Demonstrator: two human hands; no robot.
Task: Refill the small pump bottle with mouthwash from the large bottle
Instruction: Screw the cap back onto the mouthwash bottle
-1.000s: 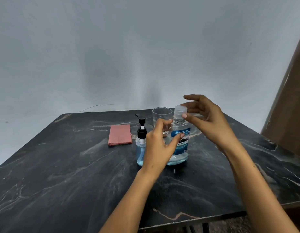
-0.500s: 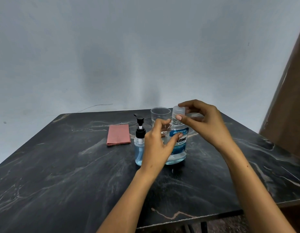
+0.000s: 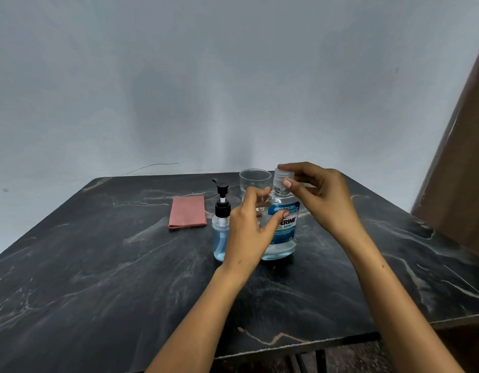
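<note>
The large mouthwash bottle [image 3: 282, 232], clear with pale blue liquid and a blue label, stands upright near the middle of the black marble table [image 3: 98, 278]. My left hand [image 3: 247, 230] grips its body from the left side. My right hand [image 3: 319, 195] pinches the clear cap [image 3: 280, 179] on its neck with thumb and fingers. Just left of it stands the small pump bottle [image 3: 220, 232], with a black pump head and blue liquid inside; neither hand touches it.
An upright clear drinking glass [image 3: 254, 181] stands behind the two bottles. A folded pink cloth [image 3: 187, 211] lies flat to the left of the pump bottle. A brown wooden panel [image 3: 458, 170] rises at the right edge.
My right hand came down from above the cap and closed its thumb and fingers on it. My left hand kept its grip on the bottle's body.
</note>
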